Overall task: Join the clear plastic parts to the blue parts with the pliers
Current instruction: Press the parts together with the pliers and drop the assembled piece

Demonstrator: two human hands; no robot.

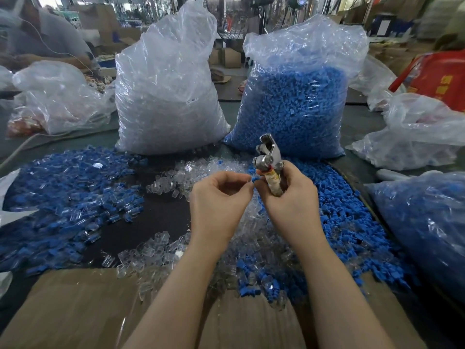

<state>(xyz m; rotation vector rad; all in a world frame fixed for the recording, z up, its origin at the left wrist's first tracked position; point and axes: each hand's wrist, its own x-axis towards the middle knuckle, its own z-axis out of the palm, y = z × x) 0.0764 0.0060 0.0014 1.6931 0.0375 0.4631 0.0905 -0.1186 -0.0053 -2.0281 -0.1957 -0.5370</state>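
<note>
My right hand (289,197) grips the metal pliers (268,157) by their taped handles, jaws pointing up. Between its thumb and forefinger it also pinches a small blue part (255,179). My left hand (221,197) sits just to the left, fingers curled, pinching a clear plastic part (247,183) right against the blue one. Loose clear parts (176,177) lie in a heap under and behind my hands. Loose blue parts (352,217) are piled to the right. On the left spreads a pile of joined blue-and-clear pieces (70,197).
Two tall plastic bags stand behind: one of clear parts (166,96), one of blue parts (297,104). Another bag of blue pieces (427,222) lies at the right. A cardboard sheet (75,311) covers the near edge. A person (42,39) sits at the far left.
</note>
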